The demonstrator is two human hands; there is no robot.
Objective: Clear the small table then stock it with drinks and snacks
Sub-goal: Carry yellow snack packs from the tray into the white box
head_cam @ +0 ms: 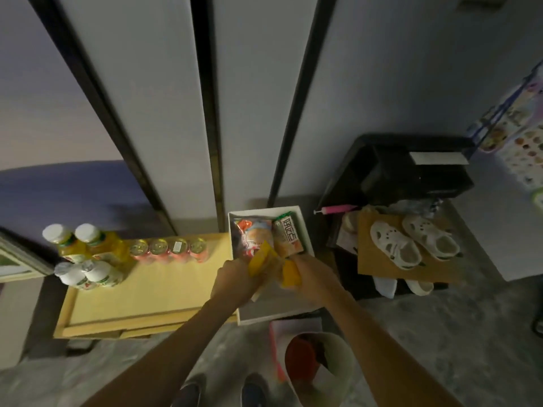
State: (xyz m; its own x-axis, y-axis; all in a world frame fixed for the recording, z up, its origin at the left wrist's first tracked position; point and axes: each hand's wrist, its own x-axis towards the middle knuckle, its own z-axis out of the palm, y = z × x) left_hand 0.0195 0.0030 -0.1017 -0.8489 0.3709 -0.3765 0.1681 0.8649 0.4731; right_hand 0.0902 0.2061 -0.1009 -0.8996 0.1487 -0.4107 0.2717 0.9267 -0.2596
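Box, white (307, 230), sits just beside right end of yellow bench (147, 292). My left hand (235, 277) grips a yellow packet (260, 261) over it; my right hand (311, 277) grips an orange-yellow packet (291, 274); packets touching. More snack packs (254, 236) lie in box's far end. On bench: juice bottles (85, 245), white bottles (88, 274), four cans (169, 249) along far edge.

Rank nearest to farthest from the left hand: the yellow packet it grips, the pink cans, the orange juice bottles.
1. yellow packet, gripped in the left hand.
2. pink cans, along the table's back edge.
3. orange juice bottles, table's far-left corner.
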